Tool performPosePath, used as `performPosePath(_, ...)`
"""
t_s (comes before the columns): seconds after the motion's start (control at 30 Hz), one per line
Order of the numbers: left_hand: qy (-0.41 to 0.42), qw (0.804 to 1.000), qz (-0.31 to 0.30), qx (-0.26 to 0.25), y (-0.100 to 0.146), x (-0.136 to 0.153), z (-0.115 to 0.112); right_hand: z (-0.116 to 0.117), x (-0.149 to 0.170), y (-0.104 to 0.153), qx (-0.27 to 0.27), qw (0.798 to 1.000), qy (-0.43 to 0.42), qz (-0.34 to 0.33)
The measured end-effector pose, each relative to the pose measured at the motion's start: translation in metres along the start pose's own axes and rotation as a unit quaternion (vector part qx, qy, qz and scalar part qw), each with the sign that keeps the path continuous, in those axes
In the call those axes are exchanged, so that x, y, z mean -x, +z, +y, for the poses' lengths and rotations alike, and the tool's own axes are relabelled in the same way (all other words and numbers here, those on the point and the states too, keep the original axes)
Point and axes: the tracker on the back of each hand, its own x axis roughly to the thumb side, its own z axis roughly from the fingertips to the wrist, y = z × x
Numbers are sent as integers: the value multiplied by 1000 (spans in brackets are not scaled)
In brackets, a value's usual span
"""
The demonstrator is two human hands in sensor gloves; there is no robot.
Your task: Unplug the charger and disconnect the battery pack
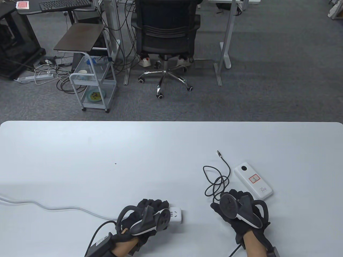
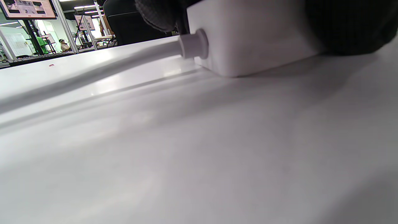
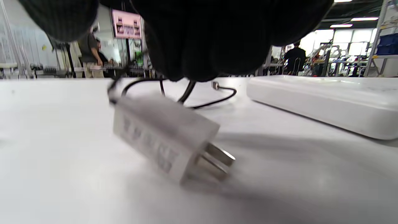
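Left grip [image 1: 150, 214] on power strip [image 1: 176, 215], battery pack [image 1: 253, 184] "30w"

Just beyond my right hand [image 1: 238, 211], the flat white rectangular plastic battery pack [image 1: 253, 184] carries grey print I read as "30w", beside a small red-framed sticker whose mark I cannot make out. The print on the white plastic charger block [image 3: 164, 137] under my fingers is too blurred to read.

Gloved left hand [image 2: 351, 25] on white power strip [image 2: 248, 37]
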Motion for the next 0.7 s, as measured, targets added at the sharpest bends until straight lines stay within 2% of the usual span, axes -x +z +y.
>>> performPosePath(0.13, 0, 1000, 0, 0, 0, 0, 0, -5, -6, 4, 88, 996, -25, -9)
performPosePath(0.2, 2, 1000, 0, -1, 0, 0, 0, -12, -15, 7, 156, 987, -26, -17)
performPosePath(0.3, 4, 1000, -1, 0, 0, 0, 0, -21, -28, 12, 220, 975, -23, -31)
performPosePath(0.37, 4, 1000, -1, 1, 0, 0, 0, -22, -36, 15, 227, 972, -22, -52)
performPosePath(0.5, 3, 1000, -2, 8, 0, -1, -1, -18, -53, 20, 224, 970, 36, -82)
performPosePath(0.7, -8, 999, -13, 40, 3, -4, 2, -7, -67, 22, 195, 972, 68, -115)
